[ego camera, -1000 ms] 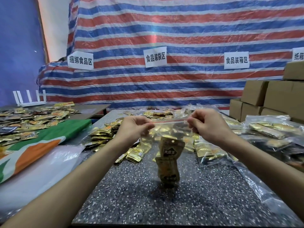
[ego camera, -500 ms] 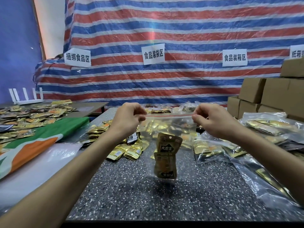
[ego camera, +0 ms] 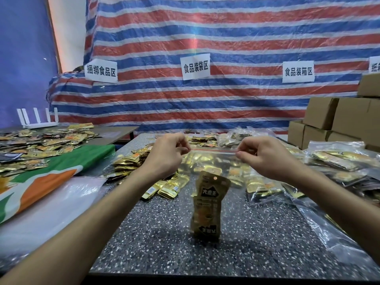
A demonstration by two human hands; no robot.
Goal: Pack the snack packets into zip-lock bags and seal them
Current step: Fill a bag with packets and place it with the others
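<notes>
Zip-lock bag [ego camera: 213,161] held up by its top corners

Left hand [ego camera: 166,156] and right hand [ego camera: 265,157] each pinch an end of the seal strip; the gold snack packets [ego camera: 207,204] hang inside it, above the speckled table [ego camera: 164,243].

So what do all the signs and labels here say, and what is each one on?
"捆绑食品区": left paper sign on the striped tarp.
"食品装袋区": middle paper sign.
"食品装箱区": right paper sign.
"大", a blurred character, then "王": snack packet inside the zip-lock bag.
Unreadable: the cut-off sign at the right edge, and the small print on the packets.
</notes>
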